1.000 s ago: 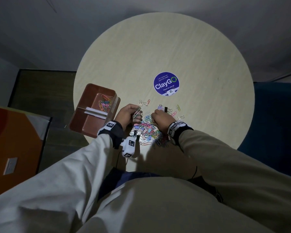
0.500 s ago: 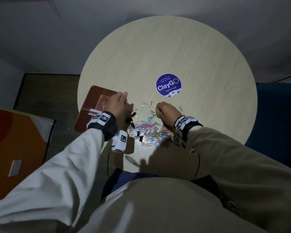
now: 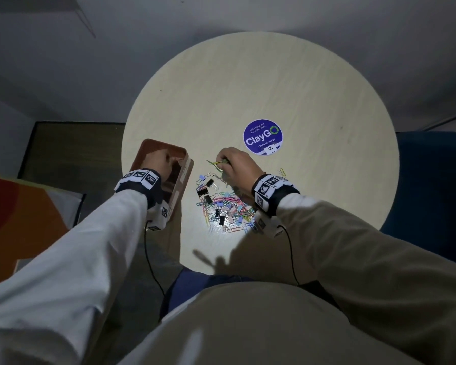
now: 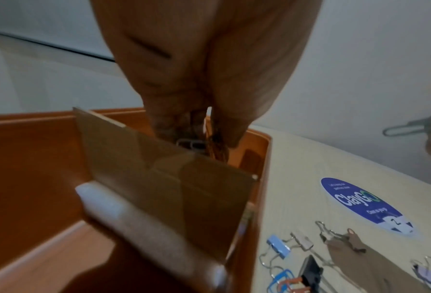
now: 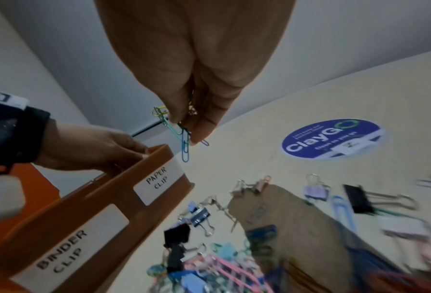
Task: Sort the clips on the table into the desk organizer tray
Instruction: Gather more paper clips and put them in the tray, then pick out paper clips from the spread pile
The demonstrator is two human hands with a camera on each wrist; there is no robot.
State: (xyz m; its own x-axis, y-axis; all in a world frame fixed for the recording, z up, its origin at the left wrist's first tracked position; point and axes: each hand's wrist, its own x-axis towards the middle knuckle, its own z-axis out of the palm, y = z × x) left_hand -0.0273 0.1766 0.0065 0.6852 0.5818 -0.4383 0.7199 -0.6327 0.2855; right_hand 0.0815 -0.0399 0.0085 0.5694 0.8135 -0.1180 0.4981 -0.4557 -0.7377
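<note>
A round pale wood-grain table (image 3: pixel 261 83) is standing on a grey floor (image 3: pixel 63 61), catching more light than the dim room around it. A round blue ClayGo sticker (image 3: pixel 262 137) is lying on its top. A blue seat (image 3: pixel 437 185) is sitting at the right, an orange panel (image 3: pixel 19 219) and a dark mat (image 3: pixel 71 143) at the left.

left hand (image 3: pixel 161 164) fingers bunched, pinching; right hand (image 3: pixel 236 164) raised, pinching too.
</note>
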